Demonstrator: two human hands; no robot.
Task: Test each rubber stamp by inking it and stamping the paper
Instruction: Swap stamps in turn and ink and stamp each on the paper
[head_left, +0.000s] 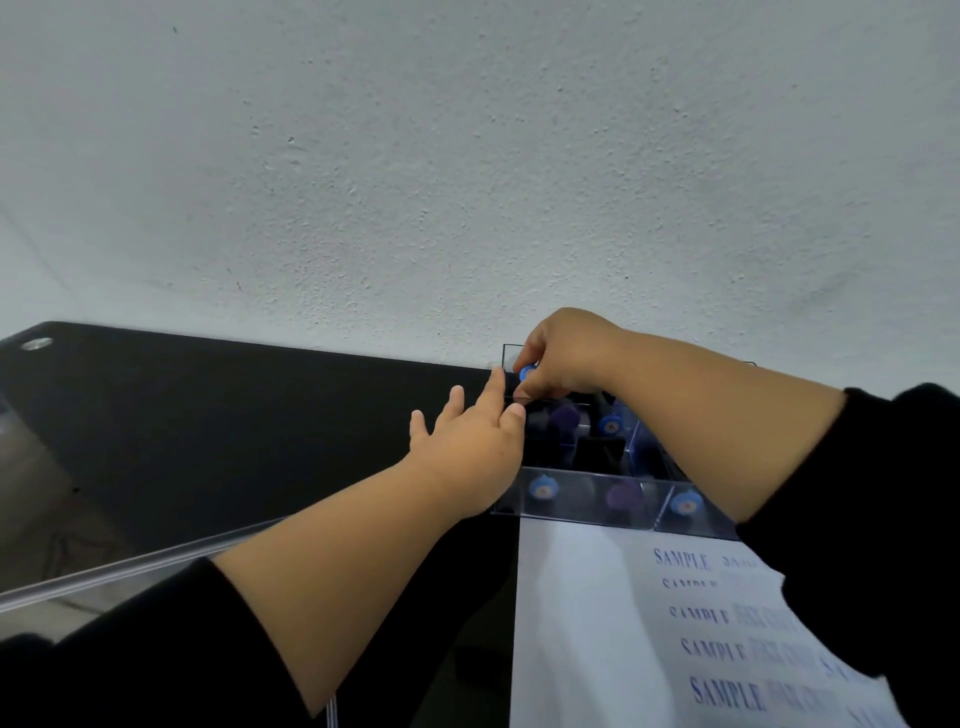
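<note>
Black table (218, 415), clear compartment box (582, 506), stamped paper (597, 623)

Most of the blue-topped stamp (527, 372) is hidden inside the curled fingers of the right hand (563, 356), so only its round top is seen. The far right part of the clear box (576, 501) is covered by the right arm. The stamps inside the box are blurred by the plastic. The paper (597, 623) is cut off at the bottom edge, and its right side is hidden by a black sleeve (883, 519). The smeared blue prints beside the word SAMPLE cannot be read.
</note>
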